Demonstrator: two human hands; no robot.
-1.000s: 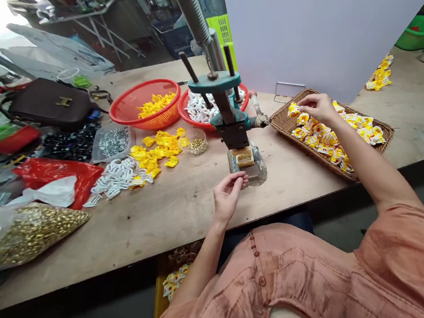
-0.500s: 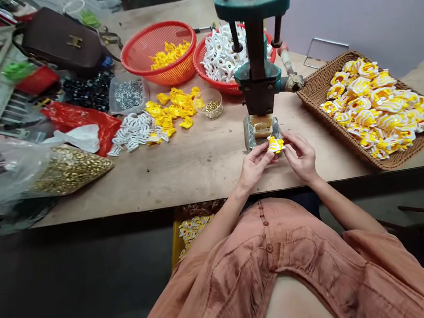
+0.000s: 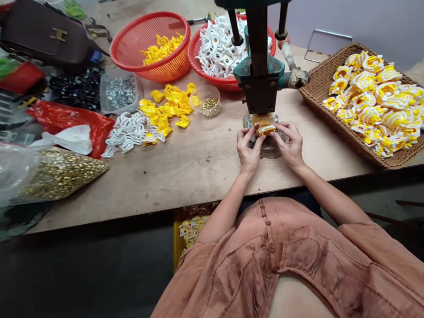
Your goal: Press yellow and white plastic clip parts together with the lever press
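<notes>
A small yellow and white piece [image 3: 266, 128] is pinched between both hands at the base of the green press [image 3: 259, 69]. My left hand [image 3: 249, 149] grips its left side with closed fingers, and my right hand [image 3: 289, 144] grips its right side in the same way. The piece lies over the press's lower block [image 3: 270, 148], directly below the dark metal head, and hides part of that block. Where the piece touches the block is too small to tell.
To the right, a wicker basket [image 3: 396, 162] holds several yellow and white pieces. Red baskets [image 3: 126, 47] stand behind, left of the press. Loose yellow parts [image 3: 172, 103], white parts [image 3: 129, 132], a cup of gold bits [image 3: 210, 106] and a bag of gold bits [image 3: 63, 173] lie left.
Both hands have moved forward with the piece, from the front of the press block to over it. My right fingers have closed on the piece. The view has shifted slightly.
</notes>
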